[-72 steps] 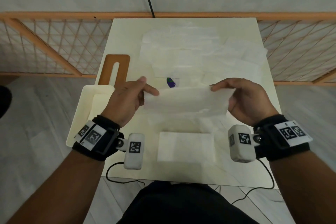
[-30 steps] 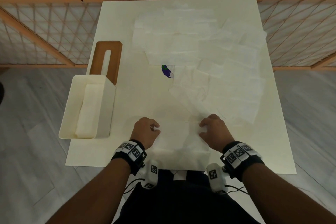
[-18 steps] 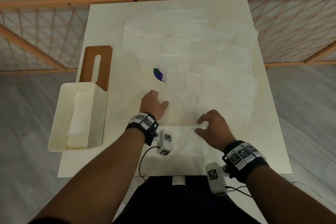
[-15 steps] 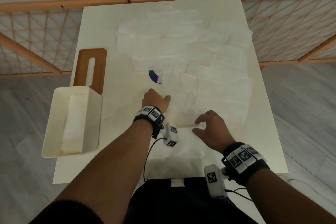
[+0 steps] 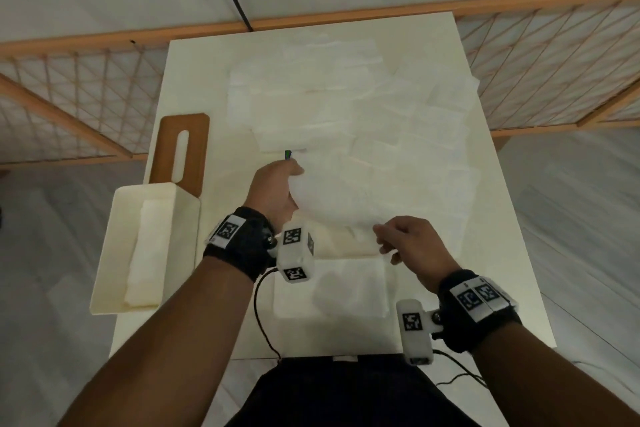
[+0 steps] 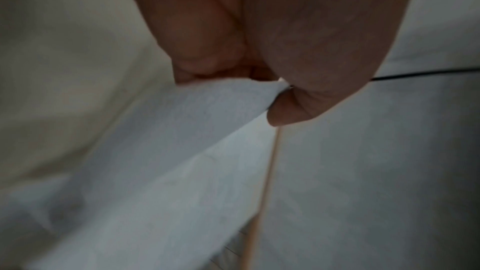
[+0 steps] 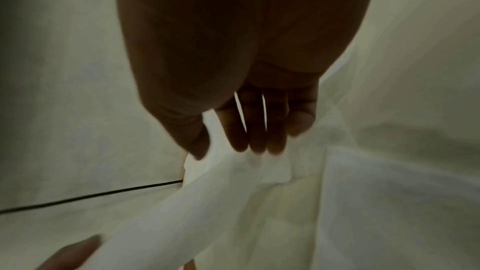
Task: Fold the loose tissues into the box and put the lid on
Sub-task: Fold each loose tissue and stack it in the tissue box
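Grey plank flooring and a low wooden lattice fence surround a cream tabletop that stands against a pale wall. Loose tissues lie overlapping across the far and right parts of the tabletop, and a small stack of folded tissues sits near its front edge, just in front of the person.

Both forearms reach forward from the bottom of the head view, each with a black wristband carrying printed markers and a white camera block. The left hand is raised over the middle of the tabletop, its thumb and fingers pinching the left corner of a single tissue; the left wrist view shows the sheet clamped between thumb and curled fingers and trailing away below. The right hand is nearer the person and lower, thumb and forefinger closed on the tissue's right corner, with the other fingers loosely extended and close together behind the sheet. The tissue hangs between the two hands, lifted off the tabletop and sagging in a curve.

At the left edge, the open cream box stands partly over the tabletop's rim with a stack of folded tissues inside. The brown lid, with a long slot, lies flat just behind the box.
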Action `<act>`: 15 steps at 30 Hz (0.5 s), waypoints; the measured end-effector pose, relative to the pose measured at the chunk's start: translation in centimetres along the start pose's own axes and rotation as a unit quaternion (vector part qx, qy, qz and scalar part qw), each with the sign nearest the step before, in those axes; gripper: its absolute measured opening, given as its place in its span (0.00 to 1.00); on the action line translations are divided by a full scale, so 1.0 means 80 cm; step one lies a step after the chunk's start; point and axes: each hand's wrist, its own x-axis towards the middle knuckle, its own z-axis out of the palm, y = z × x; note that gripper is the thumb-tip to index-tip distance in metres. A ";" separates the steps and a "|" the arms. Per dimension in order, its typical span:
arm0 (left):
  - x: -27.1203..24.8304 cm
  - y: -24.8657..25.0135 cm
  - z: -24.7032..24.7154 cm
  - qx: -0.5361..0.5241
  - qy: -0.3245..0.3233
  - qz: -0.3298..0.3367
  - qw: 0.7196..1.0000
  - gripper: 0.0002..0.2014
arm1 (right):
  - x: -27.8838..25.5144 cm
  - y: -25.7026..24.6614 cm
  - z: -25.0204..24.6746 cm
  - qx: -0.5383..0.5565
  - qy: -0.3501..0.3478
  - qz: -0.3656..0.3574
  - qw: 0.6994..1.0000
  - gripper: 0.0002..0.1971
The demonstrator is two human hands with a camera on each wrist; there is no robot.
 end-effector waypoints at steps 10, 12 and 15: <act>-0.107 0.066 -0.052 -0.216 -0.162 0.107 0.957 0.20 | -0.003 -0.076 0.070 0.376 -0.228 0.030 0.898 0.46; -0.114 0.051 -0.072 -0.204 -0.160 0.126 0.958 0.24 | -0.002 -0.105 0.070 0.426 -0.212 -0.022 0.879 0.34; -0.115 0.024 -0.107 -0.214 -0.153 0.128 0.956 0.39 | 0.000 -0.135 0.058 0.354 -0.146 -0.081 0.920 0.21</act>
